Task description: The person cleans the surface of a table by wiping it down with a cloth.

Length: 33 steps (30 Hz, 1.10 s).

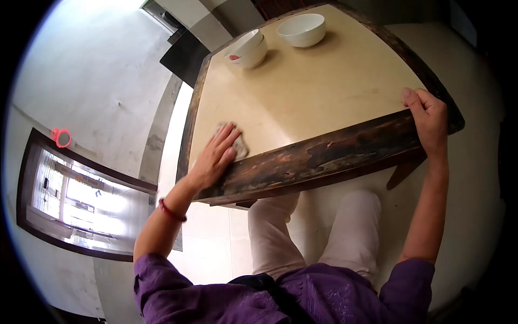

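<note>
Under my left hand point(217, 154) a crumpled, patterned cloth point(240, 147) lies on the cream tabletop point(324, 92), near its front left corner. The fingers of that hand are stretched out and press the cloth flat. My right hand point(429, 113) is closed round the dark wooden edge point(324, 154) at the table's front right corner, thumb on top. Toward the far left of the tabletop sit stacked white bowls point(252, 54) with a red mark, the upper one tilted. A wide white bowl point(303, 31) stands upright to their right.
A table leg point(404, 173) slants down below the front right corner. My legs are close to the table's front edge. At the left are a barred window point(75, 200) and a pink round mirror point(62, 138) on the wall. A black object point(185, 56) stands beyond the table's left edge.
</note>
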{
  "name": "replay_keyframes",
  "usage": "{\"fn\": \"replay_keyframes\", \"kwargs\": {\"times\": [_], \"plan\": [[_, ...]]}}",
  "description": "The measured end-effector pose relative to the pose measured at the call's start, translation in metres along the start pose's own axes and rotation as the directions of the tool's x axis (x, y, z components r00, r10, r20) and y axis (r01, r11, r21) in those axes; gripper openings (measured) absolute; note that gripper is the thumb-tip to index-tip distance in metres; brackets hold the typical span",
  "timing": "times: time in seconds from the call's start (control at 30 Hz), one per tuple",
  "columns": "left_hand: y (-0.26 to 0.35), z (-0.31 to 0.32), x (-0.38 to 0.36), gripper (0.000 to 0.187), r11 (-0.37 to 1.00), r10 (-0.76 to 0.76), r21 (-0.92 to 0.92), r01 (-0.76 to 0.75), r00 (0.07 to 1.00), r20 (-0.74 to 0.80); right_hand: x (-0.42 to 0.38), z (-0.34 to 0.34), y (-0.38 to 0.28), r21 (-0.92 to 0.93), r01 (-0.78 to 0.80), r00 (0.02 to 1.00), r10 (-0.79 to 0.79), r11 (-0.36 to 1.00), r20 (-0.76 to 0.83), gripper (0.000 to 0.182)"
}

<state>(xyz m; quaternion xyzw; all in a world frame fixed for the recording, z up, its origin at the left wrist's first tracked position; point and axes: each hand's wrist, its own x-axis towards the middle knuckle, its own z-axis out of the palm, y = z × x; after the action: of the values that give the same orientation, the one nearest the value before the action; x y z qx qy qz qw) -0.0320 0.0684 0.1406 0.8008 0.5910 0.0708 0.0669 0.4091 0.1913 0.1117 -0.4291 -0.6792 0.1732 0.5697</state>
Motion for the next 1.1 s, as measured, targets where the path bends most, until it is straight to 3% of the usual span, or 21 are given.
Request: {"fn": "replay_keyframes", "kwargs": {"times": [0.1, 0.33, 0.47, 0.53, 0.57, 0.6, 0.77, 0.93, 1.1], "plan": [[-0.015, 0.009, 0.054, 0.048, 0.99, 0.118, 0.086, -0.112, 0.991, -0.063, 0.001, 0.002, 0.0, -0.014, -0.007, 1.0, 0.007, 1.0, -0.001, 0.04], [-0.021, 0.019, 0.139, 0.049, 0.999, 0.026, 0.048, -0.019, 0.99, -0.137, 0.002, -0.002, -0.001, -0.085, -0.043, 0.999, 0.046, 0.995, 0.025, 0.038], [-0.016, 0.025, 0.123, 0.05, 0.998, 0.041, 0.054, -0.033, 0.988, -0.15, -0.002, -0.002, 0.003, -0.059, 0.01, 1.0, -0.009, 0.998, 0.01, 0.037], [0.007, 0.022, 0.094, 0.051, 0.99, 0.14, 0.052, -0.135, 0.982, -0.125, -0.003, -0.003, 0.002, -0.065, 0.007, 1.0, -0.007, 0.998, 0.007, 0.037], [-0.006, 0.033, 0.084, 0.051, 0.951, 0.282, 0.16, -0.265, 0.955, -0.096, -0.003, -0.005, 0.0, -0.083, -0.006, 1.0, 0.007, 0.997, 0.015, 0.036], [0.028, 0.017, 0.062, 0.052, 0.982, 0.189, 0.022, -0.188, 0.98, -0.061, -0.002, -0.005, -0.001, -0.099, -0.019, 1.0, 0.021, 0.995, 0.022, 0.036], [0.053, 0.008, 0.042, 0.051, 0.983, 0.183, 0.026, -0.184, 0.983, 0.033, -0.003, -0.003, -0.004, -0.092, -0.016, 1.0, 0.016, 0.996, -0.001, 0.037], [0.033, 0.016, 0.111, 0.05, 0.966, 0.255, 0.053, -0.252, 0.965, -0.056, -0.003, -0.001, -0.007, -0.062, -0.022, 0.998, 0.018, 0.998, -0.054, 0.037], [0.022, 0.027, 0.22, 0.052, 0.989, 0.15, 0.007, -0.15, 0.986, -0.077, -0.002, -0.004, -0.004, -0.057, -0.016, 0.997, 0.011, 0.998, -0.08, 0.036]]}}
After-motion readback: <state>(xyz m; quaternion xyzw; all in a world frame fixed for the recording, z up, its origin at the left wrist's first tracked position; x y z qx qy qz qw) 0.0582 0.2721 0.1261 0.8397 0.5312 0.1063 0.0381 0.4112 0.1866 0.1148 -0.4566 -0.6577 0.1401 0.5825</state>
